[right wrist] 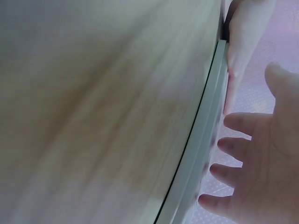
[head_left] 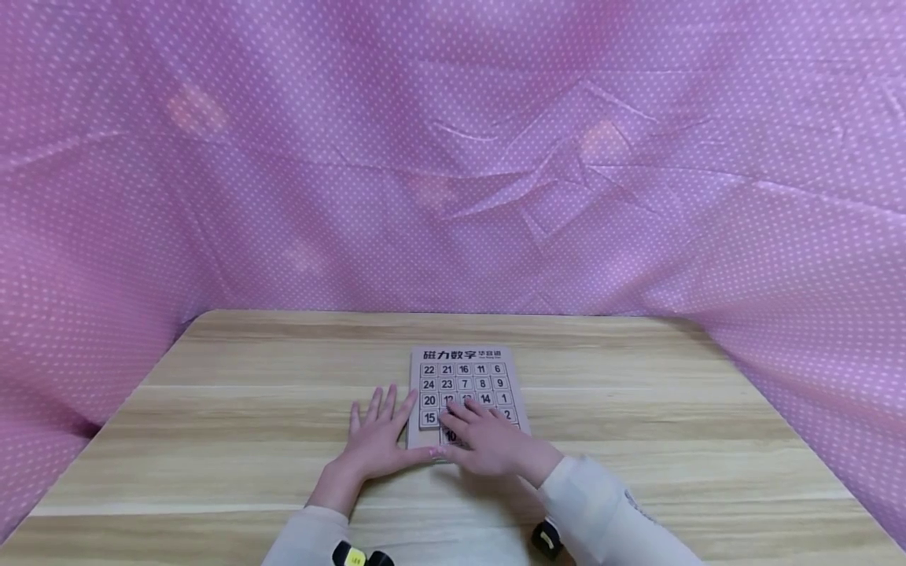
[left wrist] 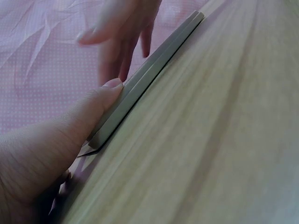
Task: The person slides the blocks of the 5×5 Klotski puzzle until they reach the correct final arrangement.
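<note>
A grey number sliding puzzle (head_left: 462, 355) lies flat on the wooden table, its numbered tiles (head_left: 464, 384) set in rows under a printed title. My left hand (head_left: 378, 440) is spread at its lower left corner, fingers straight along the left side. The left thumb (left wrist: 110, 88) presses against the near edge of the puzzle (left wrist: 140, 86). Over the lower tiles is my right hand (head_left: 488, 440), fingers extended and covering several numbers. In the right wrist view the right hand's fingers (right wrist: 233, 149) are straight and apart, close above the tile face.
The wooden table (head_left: 248, 409) stretches out on both sides of the puzzle. Pink dotted cloth (head_left: 425, 196) hangs behind it and along both sides. Dark wrist straps (head_left: 546, 538) show below the sleeves.
</note>
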`<state>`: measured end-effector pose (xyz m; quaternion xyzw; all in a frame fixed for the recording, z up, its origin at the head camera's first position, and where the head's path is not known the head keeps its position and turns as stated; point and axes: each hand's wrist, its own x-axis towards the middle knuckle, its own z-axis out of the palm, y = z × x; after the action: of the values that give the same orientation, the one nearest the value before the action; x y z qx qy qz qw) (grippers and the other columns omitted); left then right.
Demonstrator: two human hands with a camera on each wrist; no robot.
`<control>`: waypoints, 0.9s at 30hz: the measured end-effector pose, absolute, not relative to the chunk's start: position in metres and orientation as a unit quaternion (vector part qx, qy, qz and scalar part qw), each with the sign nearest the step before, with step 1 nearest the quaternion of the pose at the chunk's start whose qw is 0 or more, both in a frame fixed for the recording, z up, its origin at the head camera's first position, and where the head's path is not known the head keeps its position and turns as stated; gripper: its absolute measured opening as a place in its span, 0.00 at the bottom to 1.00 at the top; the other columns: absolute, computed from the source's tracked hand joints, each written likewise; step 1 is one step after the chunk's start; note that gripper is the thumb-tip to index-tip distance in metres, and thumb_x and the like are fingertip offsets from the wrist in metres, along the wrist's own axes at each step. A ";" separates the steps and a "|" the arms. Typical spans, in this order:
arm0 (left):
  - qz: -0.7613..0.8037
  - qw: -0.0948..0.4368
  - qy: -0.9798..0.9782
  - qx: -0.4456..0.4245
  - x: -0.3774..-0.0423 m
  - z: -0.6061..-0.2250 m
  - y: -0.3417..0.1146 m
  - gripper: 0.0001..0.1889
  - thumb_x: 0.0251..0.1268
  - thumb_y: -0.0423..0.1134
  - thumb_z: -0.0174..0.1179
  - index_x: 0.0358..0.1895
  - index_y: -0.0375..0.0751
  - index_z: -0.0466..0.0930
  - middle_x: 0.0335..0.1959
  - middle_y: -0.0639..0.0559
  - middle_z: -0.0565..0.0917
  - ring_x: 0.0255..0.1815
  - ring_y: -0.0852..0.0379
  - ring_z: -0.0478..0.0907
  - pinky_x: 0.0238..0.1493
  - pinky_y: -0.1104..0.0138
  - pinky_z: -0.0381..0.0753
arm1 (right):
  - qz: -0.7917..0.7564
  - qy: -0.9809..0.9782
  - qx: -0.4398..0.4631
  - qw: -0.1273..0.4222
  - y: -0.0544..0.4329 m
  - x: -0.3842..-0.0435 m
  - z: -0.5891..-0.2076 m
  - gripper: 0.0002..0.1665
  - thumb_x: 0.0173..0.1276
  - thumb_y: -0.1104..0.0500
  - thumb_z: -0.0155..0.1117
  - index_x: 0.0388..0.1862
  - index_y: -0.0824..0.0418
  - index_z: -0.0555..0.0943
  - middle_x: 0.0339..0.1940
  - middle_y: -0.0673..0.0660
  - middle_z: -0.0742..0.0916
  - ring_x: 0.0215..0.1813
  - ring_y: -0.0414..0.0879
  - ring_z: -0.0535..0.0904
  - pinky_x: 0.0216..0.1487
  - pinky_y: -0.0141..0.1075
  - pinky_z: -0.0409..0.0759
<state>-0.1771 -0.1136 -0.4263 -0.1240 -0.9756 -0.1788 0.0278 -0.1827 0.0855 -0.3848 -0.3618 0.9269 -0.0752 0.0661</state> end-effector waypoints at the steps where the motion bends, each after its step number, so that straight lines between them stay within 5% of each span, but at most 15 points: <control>1: -0.178 0.029 -0.976 -0.125 -0.177 -0.426 -0.113 0.54 0.34 0.79 0.41 0.67 0.50 0.48 0.66 0.40 0.44 0.65 0.41 0.35 0.57 0.44 0.29 | -0.072 0.928 -0.361 0.062 0.083 -0.185 -0.385 0.37 0.64 0.35 0.32 0.65 0.54 0.58 0.66 0.55 0.57 0.65 0.57 0.48 0.58 0.55 0.50; 27: -0.169 0.033 -0.977 -0.128 -0.177 -0.430 -0.114 0.53 0.35 0.78 0.42 0.66 0.49 0.49 0.66 0.39 0.46 0.65 0.41 0.36 0.57 0.44 0.30 | -0.032 0.935 -0.346 0.063 0.057 -0.199 -0.388 0.36 0.64 0.35 0.30 0.66 0.51 0.56 0.66 0.53 0.58 0.65 0.55 0.48 0.59 0.55 0.48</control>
<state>-0.1768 -0.1139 -0.4303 -0.1284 -0.9767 -0.1686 0.0334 -0.1987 0.0568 -0.3876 -0.3463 0.9355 -0.0322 0.0625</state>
